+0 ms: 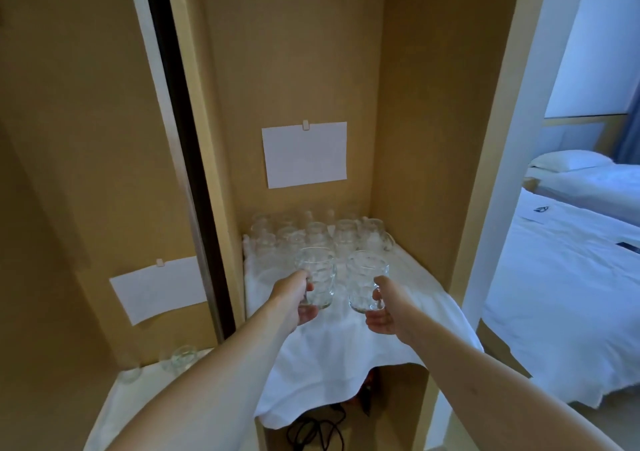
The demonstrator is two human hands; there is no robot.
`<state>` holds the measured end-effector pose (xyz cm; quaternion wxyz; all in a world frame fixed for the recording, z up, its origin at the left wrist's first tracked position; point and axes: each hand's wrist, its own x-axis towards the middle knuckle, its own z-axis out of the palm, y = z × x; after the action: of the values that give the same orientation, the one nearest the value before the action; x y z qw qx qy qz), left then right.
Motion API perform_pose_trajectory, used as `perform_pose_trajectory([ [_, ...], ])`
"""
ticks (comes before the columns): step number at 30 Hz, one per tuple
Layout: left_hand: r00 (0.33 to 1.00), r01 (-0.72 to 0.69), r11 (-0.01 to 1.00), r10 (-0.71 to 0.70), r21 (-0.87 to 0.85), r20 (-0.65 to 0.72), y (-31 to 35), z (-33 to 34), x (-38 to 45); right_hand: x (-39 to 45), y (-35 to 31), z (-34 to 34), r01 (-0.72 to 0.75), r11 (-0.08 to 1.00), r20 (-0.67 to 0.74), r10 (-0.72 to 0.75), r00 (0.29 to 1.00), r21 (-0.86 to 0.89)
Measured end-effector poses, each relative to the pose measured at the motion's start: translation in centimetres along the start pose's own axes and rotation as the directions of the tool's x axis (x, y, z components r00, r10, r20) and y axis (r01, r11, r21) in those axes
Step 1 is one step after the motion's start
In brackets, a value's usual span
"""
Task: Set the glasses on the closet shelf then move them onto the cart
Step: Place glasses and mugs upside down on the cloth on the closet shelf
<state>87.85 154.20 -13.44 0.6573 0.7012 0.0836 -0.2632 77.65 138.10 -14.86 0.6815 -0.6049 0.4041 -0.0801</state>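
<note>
Two glasses [317, 277], one per hand [294, 300]

Clear dimpled glass mugs [317, 276] at the fingers [308, 312]; more clear ones [332, 236] beyond. White cloth [332, 353] beneath. Tan closet walls [294, 52]; white paper sheet [304, 154] above fingertips.
</note>
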Motion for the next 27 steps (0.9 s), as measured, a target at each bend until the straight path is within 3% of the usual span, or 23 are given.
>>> perform_pose_trajectory([
  [17,0.998,0.058,0.998,-0.058,0.008,0.034,0.1,3.9,10.5,8.8,-0.3,0.8,-0.06,0.997,-0.094,0.064,0.994,0.044],
  [27,0.99,0.139,0.968,-0.136,-0.209,0.027,-1.9,7.9,14.9,15.9,-0.2,-0.1,-0.091,0.996,-0.013,0.091,0.996,-0.008],
])
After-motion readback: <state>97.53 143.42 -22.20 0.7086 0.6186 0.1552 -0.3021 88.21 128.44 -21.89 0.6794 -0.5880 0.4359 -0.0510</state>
